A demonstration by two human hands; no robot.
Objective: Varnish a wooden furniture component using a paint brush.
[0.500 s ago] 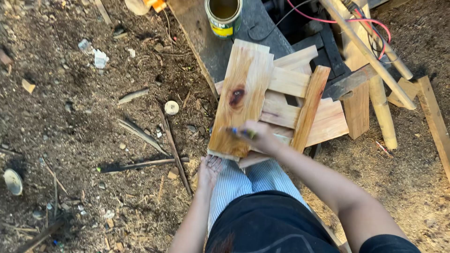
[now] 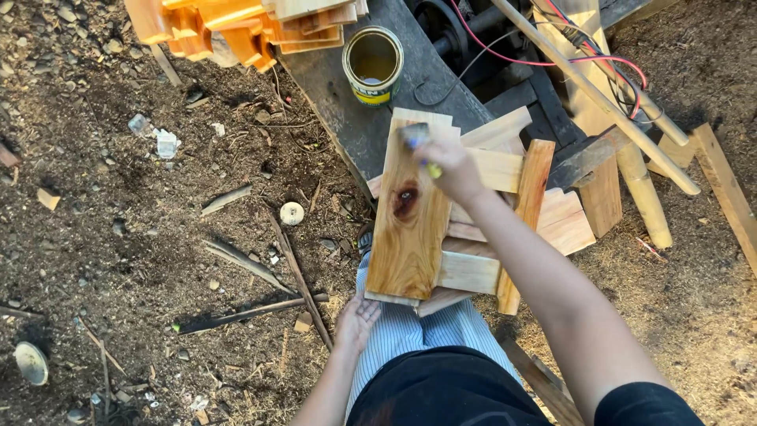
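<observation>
The right hand (image 2: 451, 170) is clenched around a brush (image 2: 418, 142), whose yellow handle end shows just below the fingers; the blurred bristle end lies on the far end of a board (image 2: 410, 217). That board runs lengthways away from the person, looks darker and glossier than the pale wood around it, and has a dark knot near its middle. It rests on top of a loose stack of pale boards (image 2: 505, 170) that fan out to the right, with one narrow orange-toned slat (image 2: 524, 221) lying across them just beside the right forearm. The left hand (image 2: 356, 319) is released, palm up and fingers loosely curled, just below the near end of the board; I cannot tell whether it touches it. Below the stack show the person's striped trousers (image 2: 410, 339). Beyond the far end of the board stands an open tin (image 2: 373, 65) with yellowish liquid inside, on a dark plank (image 2: 347, 118) lying aslant on the ground. At the top edge lies a heap of orange-coloured boards (image 2: 236, 24). To the right are red cables (image 2: 552, 55), pale poles (image 2: 607, 102) and more planks (image 2: 725, 189). The dirt ground (image 2: 118, 237) to the left is strewn with sticks, stones and a small round white lid (image 2: 292, 213).
</observation>
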